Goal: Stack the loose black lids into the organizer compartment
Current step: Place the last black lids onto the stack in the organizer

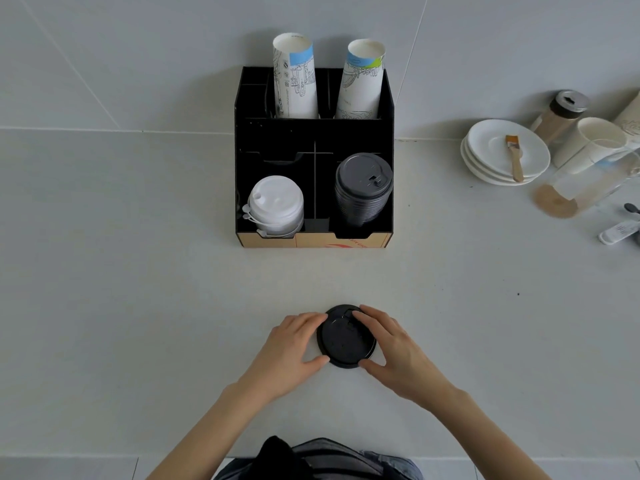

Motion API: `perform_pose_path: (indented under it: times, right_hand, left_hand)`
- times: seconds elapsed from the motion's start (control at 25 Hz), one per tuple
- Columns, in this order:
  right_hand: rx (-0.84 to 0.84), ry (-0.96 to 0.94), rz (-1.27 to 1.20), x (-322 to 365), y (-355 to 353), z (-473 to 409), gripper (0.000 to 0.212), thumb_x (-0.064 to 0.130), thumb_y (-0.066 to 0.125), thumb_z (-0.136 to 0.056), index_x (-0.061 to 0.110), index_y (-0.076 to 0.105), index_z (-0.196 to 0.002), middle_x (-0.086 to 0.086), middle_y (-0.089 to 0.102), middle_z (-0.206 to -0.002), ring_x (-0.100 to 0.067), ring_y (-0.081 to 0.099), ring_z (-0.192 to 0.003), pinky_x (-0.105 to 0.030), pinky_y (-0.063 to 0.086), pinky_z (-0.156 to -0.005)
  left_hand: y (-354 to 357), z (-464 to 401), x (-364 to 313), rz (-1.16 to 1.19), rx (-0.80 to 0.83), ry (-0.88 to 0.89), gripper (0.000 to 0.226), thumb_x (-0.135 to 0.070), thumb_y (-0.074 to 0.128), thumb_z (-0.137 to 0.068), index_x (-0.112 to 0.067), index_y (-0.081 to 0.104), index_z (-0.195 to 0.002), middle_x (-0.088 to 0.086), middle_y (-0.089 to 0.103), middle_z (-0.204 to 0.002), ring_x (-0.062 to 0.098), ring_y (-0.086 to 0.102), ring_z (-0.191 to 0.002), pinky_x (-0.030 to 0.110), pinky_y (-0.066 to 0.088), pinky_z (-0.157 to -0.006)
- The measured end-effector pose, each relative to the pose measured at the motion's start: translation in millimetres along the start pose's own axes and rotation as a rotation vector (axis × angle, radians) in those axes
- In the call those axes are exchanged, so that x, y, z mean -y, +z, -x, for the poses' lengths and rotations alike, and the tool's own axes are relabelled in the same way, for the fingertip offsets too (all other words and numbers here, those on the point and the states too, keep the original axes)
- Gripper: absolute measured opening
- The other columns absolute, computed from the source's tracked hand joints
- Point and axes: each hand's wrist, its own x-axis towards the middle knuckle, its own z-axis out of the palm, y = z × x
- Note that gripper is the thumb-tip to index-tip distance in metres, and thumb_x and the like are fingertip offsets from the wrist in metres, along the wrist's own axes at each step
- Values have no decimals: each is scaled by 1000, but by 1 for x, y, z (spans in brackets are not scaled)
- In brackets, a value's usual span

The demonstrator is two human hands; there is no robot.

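Note:
A loose black lid (346, 341) lies flat on the white counter near the front edge. My left hand (294, 344) cups its left rim, fingers and thumb touching the edge. My right hand (391, 344) grips its right rim, with fingertips resting on the lid's top. Farther back stands the black organizer (242, 161). Its front right compartment holds a tall stack of black lids (363, 188). Its front left compartment holds a stack of white lids (275, 207).
Two stacks of printed paper cups (296, 77) stand in the organizer's back compartments. At the right are stacked white saucers (485, 147) with a small brush (514, 155), a lidded jar (561, 112), paper cups (595, 140) and a clear container (588, 178).

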Motion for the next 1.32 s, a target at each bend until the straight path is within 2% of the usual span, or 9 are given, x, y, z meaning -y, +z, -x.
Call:
perform_pose_path:
  times: [0.24, 0.4, 0.52, 0.64, 0.68, 0.76, 0.92, 1.08, 1.32]
  right_hand:
    - [-31, 12, -75, 5, -10, -4, 64, 22, 61, -81, 25, 27, -135, 6, 29, -145, -13, 30, -131, -25, 29, -108]
    - [-103, -28, -113, 16, -31, -11, 63, 23, 64, -80, 24, 31, -133, 4, 34, -143, -12, 32, -130, -21, 29, -106]
    - [-171, -63, -114, 25, -49, -18, 63, 22, 67, -78, 23, 34, -132, 5, 36, -141, -10, 34, -128, -9, 24, -103]
    - [-246, -103, -109, 33, -69, -27, 61, 20, 68, -77, 21, 37, -130, 12, 36, -134, -8, 36, -124, 3, 18, -98]
    - [-268, -114, -102, 36, -76, -30, 61, 21, 68, -77, 21, 38, -129, 11, 36, -134, -8, 36, -124, 2, 18, -99]
    - [-303, -137, -84, 40, -91, -38, 61, 21, 68, -77, 21, 38, -129, 5, 39, -137, -10, 36, -126, -2, 20, -101]
    - [-369, -135, -48, 47, -114, -55, 60, 21, 68, -77, 19, 40, -129, -3, 40, -140, -18, 38, -127, -22, 29, -105]
    - [-416, -101, -40, 47, -129, -73, 59, 21, 68, -76, 18, 40, -128, -4, 41, -139, -21, 39, -125, -13, 24, -97]
    - [-454, -35, -25, 39, -141, -99, 57, 22, 65, -79, 16, 39, -129, -5, 40, -139, -23, 37, -126, -15, 23, -97]
  left_hand:
    - [-9, -5, -3, 13, -5, 18, 62, -33, 57, -81, -23, 25, -134, -6, 34, -141, 13, 32, -125, 32, 29, -106]
    - [-30, -13, -11, 54, -86, 56, 62, -31, 60, -80, -21, 29, -132, -3, 37, -139, 15, 36, -121, 32, 31, -104]
    - [-51, -20, -21, 78, -185, 104, 60, -28, 63, -78, -21, 33, -130, -3, 41, -136, 14, 39, -117, 24, 30, -100]
    - [-73, -29, -31, 81, -263, 151, 58, -27, 64, -78, -22, 36, -128, -5, 44, -133, 8, 39, -115, 9, 23, -95]
    - [-81, -33, -35, 84, -279, 167, 58, -26, 64, -77, -21, 37, -128, -5, 44, -132, 7, 39, -115, 5, 22, -94]
    - [-95, -42, -42, 86, -300, 194, 58, -23, 65, -77, -18, 37, -128, -1, 44, -133, 10, 40, -119, 6, 21, -95]
    - [-117, -65, -55, 56, -295, 225, 65, -25, 65, -77, -14, 31, -131, 3, 38, -137, 14, 34, -123, 2, 18, -92]
    - [-130, -90, -63, 33, -315, 222, 71, -26, 67, -75, -11, 29, -132, 6, 35, -138, 16, 32, -124, 5, 14, -91]
    - [-136, -127, -66, 33, -306, 198, 71, -25, 67, -75, -10, 29, -132, 9, 34, -135, 17, 37, -120, 5, 17, -89]
